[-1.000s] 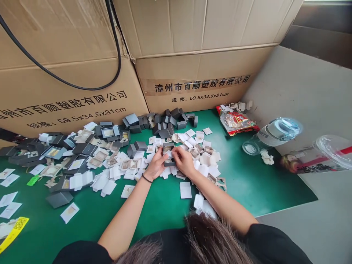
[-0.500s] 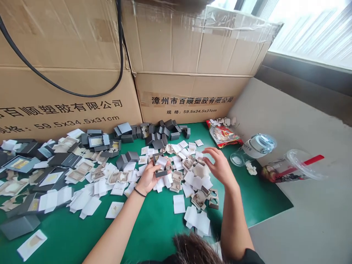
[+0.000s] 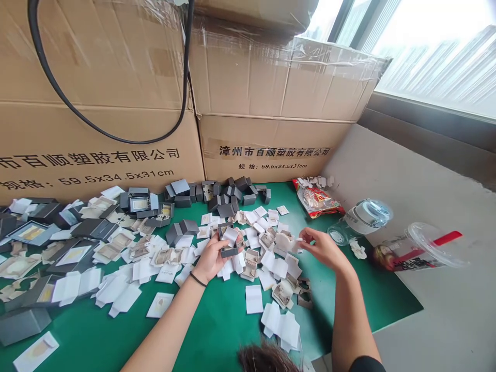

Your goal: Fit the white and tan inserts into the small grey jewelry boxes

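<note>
Left hand [image 3: 211, 256] cups an open grey box [image 3: 228, 242] — right hand [image 3: 323, 249] pinches a white insert [image 3: 291, 242] off the pile.

I see bare green mat [image 3: 217, 330] along the near edge, open for a hand. Ahead, paper cards [image 3: 271, 263] and small grey boxes [image 3: 228, 199] litter the counter [image 3: 445, 310]. Cardboard cartons [image 3: 271, 134] wall off the back. A jar [image 3: 364, 217] and cup [image 3: 422, 248] crowd the right.
</note>
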